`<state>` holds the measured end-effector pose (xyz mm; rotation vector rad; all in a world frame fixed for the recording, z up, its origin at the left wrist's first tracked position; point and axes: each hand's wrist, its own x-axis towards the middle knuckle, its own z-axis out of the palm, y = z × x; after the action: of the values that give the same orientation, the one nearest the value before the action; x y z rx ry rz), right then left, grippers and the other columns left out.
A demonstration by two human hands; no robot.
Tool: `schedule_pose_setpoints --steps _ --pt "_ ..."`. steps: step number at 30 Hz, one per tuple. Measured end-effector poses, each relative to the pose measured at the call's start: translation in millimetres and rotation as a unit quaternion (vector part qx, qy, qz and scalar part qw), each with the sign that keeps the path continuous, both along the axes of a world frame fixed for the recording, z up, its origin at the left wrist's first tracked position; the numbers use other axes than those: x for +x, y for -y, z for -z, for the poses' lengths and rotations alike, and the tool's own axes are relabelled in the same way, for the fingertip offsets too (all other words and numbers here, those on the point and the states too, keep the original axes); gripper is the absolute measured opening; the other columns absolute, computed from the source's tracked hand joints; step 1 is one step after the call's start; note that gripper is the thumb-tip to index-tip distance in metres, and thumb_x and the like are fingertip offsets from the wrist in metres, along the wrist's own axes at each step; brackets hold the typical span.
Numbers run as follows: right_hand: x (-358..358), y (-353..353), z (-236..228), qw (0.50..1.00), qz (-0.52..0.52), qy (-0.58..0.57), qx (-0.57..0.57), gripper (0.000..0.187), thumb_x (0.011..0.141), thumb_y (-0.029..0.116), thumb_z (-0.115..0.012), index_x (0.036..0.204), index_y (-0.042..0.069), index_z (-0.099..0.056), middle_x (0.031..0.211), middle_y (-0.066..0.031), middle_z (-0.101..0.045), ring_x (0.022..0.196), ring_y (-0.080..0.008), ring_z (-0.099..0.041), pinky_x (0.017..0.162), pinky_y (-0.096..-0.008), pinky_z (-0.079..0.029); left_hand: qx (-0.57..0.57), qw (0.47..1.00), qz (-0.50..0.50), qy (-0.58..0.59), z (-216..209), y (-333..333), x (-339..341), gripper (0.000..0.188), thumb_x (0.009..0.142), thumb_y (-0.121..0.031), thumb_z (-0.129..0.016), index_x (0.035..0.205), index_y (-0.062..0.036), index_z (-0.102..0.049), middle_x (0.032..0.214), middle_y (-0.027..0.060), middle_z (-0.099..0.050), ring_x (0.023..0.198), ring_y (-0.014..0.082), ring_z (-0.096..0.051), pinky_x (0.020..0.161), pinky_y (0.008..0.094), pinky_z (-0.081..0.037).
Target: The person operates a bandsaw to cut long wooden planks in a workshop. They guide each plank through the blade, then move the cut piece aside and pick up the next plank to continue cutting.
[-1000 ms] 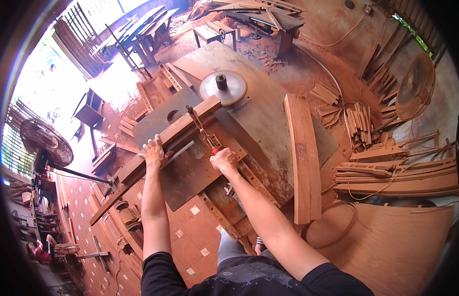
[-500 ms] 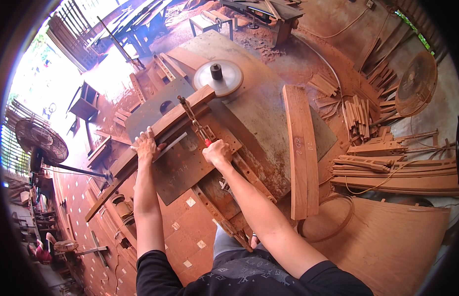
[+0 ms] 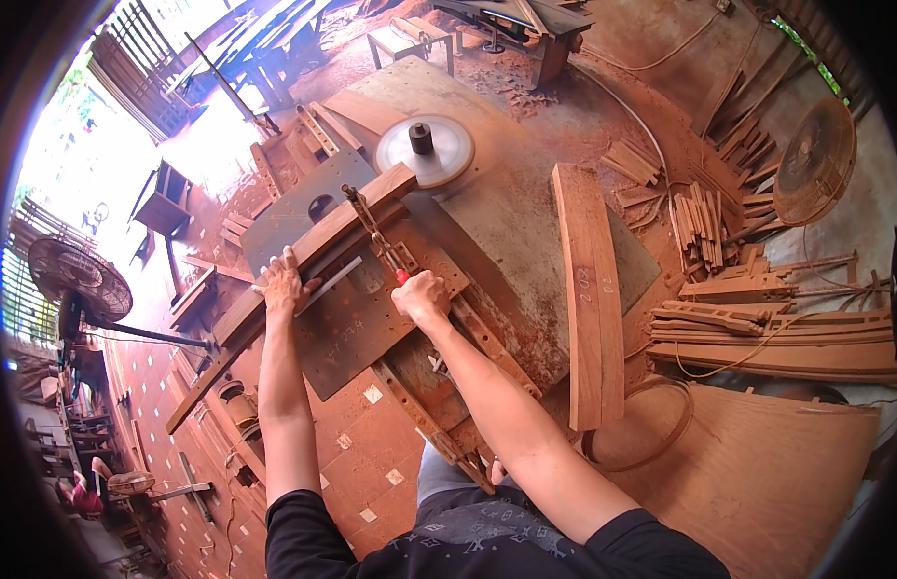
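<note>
A long wooden beam [image 3: 340, 225] lies slantwise across a dark metal plate [image 3: 344, 352]. My left hand [image 3: 282, 283] rests on the beam with its fingers spread. My right hand [image 3: 421, 295] is closed around the red handle of a rusty toggle clamp [image 3: 379, 232], whose far end reaches over the beam. Just beyond the beam's far end is a round saw blade [image 3: 448, 159] with a dark hub; its teeth cannot be made out. I cannot tell whether beam and blade touch.
Two long curved boards [image 3: 585, 289] lie side by side on the saw table [image 3: 511, 207], right of my hands. Rusty rails [image 3: 424, 420] run beneath the plate. Cut timber [image 3: 767, 338] is stacked at the right, a standing fan [image 3: 82, 280] at the left. Sawdust covers much of the floor.
</note>
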<state>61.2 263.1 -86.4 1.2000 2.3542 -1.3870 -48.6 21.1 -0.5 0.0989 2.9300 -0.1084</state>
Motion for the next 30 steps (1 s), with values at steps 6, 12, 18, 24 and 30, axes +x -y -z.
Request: schedule_pose_setpoints --steps 6,12,18,24,30 --pt "13.7 5.0 -56.0 0.996 -0.072 0.042 0.002 0.044 0.079 0.024 -0.081 0.104 -0.011 -0.068 0.106 -0.0282 -0.073 0.099 -0.0343 -0.077 0.080 -0.0384 -0.063 0.001 1.000 -0.020 0.003 4.2 20.2 4.5 0.113 0.086 -0.061 -0.079 0.169 -0.0202 -0.013 0.168 0.0237 -0.027 0.153 0.0526 -0.027 0.116 0.0815 -0.022" --pt "-2.3 2.4 -33.8 0.996 -0.032 0.037 -0.073 0.057 0.086 0.025 -0.076 0.122 -0.012 -0.051 0.118 -0.0283 -0.066 0.105 -0.0311 -0.074 0.083 -0.0393 -0.061 0.001 1.000 -0.006 -0.010 1.8 10.5 -5.8 0.113 0.086 -0.061 -0.079 0.168 -0.0202 -0.014 0.166 0.0233 -0.029 0.152 0.0512 -0.031 0.115 0.0810 -0.025" --pt "-9.8 10.9 -42.3 0.998 -0.035 0.002 -0.056 0.051 0.090 0.024 -0.074 0.120 -0.012 -0.053 0.118 -0.0298 -0.066 0.105 -0.0333 -0.074 0.084 -0.0407 -0.061 -0.008 1.000 0.000 -0.025 5.6 16.7 -14.2 0.112 0.085 -0.061 -0.079 0.168 -0.0200 -0.015 0.164 0.0226 -0.032 0.149 0.0491 -0.035 0.114 0.0806 -0.028" --pt "-6.3 4.9 -83.5 0.997 -0.075 0.021 0.005 0.039 0.090 0.034 -0.074 0.093 -0.005 -0.076 0.101 -0.0275 -0.076 0.101 -0.0378 -0.077 0.083 -0.0444 -0.062 -0.011 1.000 -0.004 -0.021 7.6 23.8 -27.2 0.112 0.086 -0.061 -0.078 0.168 -0.0198 -0.014 0.164 0.0226 -0.031 0.151 0.0499 -0.032 0.114 0.0812 -0.027" --pt "-19.9 17.4 -81.1 0.997 -0.075 -0.002 0.002 0.037 0.090 0.037 -0.073 0.088 0.001 -0.079 0.100 -0.0276 -0.077 0.099 -0.0401 -0.077 0.084 -0.0456 -0.062 -0.002 0.999 -0.004 -0.050 12.9 42.3 -38.0 0.109 0.086 -0.057 -0.081 0.167 -0.0174 -0.019 0.164 0.0227 -0.035 0.148 0.0489 -0.038 0.110 0.0830 -0.030"
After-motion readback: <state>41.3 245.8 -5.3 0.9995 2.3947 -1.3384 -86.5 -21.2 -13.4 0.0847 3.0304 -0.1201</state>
